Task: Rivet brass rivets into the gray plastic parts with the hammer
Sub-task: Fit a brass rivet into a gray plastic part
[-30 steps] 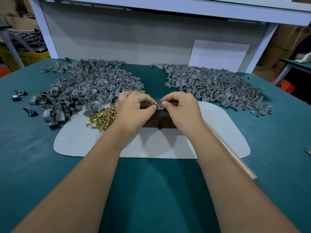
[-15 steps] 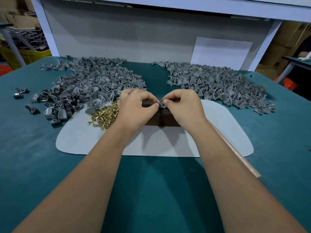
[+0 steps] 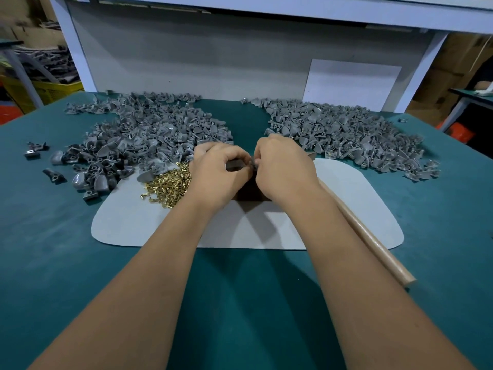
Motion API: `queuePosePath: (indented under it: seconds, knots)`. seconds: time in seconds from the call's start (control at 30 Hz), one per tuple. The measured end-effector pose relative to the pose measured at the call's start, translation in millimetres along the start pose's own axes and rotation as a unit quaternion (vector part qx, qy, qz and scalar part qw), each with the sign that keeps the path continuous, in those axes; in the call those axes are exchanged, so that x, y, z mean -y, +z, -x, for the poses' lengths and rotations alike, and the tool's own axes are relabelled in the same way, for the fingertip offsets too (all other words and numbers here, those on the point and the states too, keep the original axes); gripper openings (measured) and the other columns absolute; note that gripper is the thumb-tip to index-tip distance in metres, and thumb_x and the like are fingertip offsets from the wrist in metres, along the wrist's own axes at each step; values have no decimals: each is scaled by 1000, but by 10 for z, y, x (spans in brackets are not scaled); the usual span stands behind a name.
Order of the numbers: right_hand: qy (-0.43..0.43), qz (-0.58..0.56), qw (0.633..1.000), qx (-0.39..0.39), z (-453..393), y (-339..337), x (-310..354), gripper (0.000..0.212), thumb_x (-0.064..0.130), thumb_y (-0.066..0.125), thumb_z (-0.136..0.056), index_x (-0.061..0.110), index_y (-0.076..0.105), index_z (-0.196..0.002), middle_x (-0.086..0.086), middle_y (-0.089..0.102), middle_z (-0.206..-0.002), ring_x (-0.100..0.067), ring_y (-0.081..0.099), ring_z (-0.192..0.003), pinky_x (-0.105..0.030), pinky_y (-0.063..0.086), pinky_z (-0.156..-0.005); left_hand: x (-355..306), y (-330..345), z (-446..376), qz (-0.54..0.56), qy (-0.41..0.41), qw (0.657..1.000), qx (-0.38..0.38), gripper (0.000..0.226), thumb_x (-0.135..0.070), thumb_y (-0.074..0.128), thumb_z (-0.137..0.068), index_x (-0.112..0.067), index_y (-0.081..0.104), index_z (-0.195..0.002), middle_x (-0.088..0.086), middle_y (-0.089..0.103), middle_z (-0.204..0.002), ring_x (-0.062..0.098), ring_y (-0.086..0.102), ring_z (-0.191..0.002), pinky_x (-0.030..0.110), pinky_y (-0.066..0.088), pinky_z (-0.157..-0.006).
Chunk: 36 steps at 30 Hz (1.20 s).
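My left hand (image 3: 217,173) and my right hand (image 3: 282,169) meet fingertip to fingertip over a dark brown block (image 3: 249,192) on the pale grey mat (image 3: 149,222). Between them they pinch one small gray plastic part (image 3: 253,163), mostly hidden by the fingers. Whether a rivet is in it cannot be seen. A heap of brass rivets (image 3: 168,186) lies on the mat just left of my left hand. The hammer's wooden handle (image 3: 373,241) lies along the mat beside my right forearm; its head is hidden.
A large pile of gray plastic parts (image 3: 144,137) fills the back left of the teal table, and a second pile (image 3: 346,137) the back right. A few loose parts (image 3: 36,150) lie at the far left. A grey back panel closes the table's far side.
Both hands stay together over the block, still pinching the part. My fingers have closed in tighter around it, hiding more of it. The camera has tipped slightly.
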State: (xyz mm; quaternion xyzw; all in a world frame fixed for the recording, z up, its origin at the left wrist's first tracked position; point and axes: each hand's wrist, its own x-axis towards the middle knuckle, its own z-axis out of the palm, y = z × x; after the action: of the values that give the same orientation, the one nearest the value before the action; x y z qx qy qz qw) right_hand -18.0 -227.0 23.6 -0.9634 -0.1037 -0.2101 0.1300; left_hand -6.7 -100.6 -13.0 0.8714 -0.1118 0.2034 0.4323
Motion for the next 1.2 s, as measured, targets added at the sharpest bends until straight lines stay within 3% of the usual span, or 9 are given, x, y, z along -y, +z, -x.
queuePosePath:
  seconds: [0.13,0.23,0.37,0.53,0.6,0.73,0.93,1.2]
  knots:
    - [71,-97,993,-7,22,23,-16,5,16,59,-88,18,64,-89,-5,62,-100,-26,57,-96,-36,49,-78,29,14,-2,14,-5,1000,-9,2,-45,57,-68,-47,57,-69,-15,68,-100,18,40,-128,22,20,-104]
    - [105,-150,983,-27,52,45,-16,3,20,62,-88,21,62,-85,-5,64,-99,-24,58,-94,-37,50,-81,48,14,-10,13,-4,1000,-6,4,-47,57,-69,-46,55,-66,-15,68,-100,19,41,-128,33,22,-111]
    - [95,-159,982,-34,63,56,-49,13,18,62,-87,23,63,-76,-2,65,-93,-21,59,-88,-34,48,-79,59,9,-3,12,-5,1000,-7,20,-39,72,-78,-46,56,-67,-16,67,-103,20,39,-129,38,22,-112]
    - [62,-187,980,-23,63,61,-119,13,10,59,-89,15,70,-83,-3,64,-94,-19,57,-90,-33,44,-84,54,-2,0,15,-10,1000,-20,29,-29,74,-81,-47,57,-66,-20,63,-97,17,36,-128,40,26,-112]
    - [55,-186,981,-28,60,65,-130,14,9,58,-89,16,68,-81,-2,62,-94,-18,56,-89,-32,44,-83,31,-5,11,16,-9,1000,-21,27,-33,75,-80,-47,57,-65,-21,63,-96,17,36,-128,41,27,-112]
    - [15,-135,990,-49,56,76,-118,11,8,58,-88,13,64,-81,1,54,-87,-20,53,-90,-31,40,-78,3,1,14,23,3,999,-26,1,-46,61,-67,-46,60,-67,-22,63,-94,16,39,-127,43,29,-112]
    - [-65,-9,997,-37,15,73,-79,10,2,55,-86,12,58,-87,-5,54,-94,-23,47,-99,-34,41,-78,33,12,-34,72,25,997,-18,29,-35,65,-66,-15,78,-83,-1,74,-96,29,59,-115,45,42,-104]
    - [21,-100,993,-60,45,144,-62,16,7,55,-87,18,52,-75,2,50,-84,-19,46,-89,-33,39,-72,53,23,-16,114,-13,993,-8,31,-38,68,-67,-17,79,-85,-1,74,-99,26,59,-118,43,42,-107]
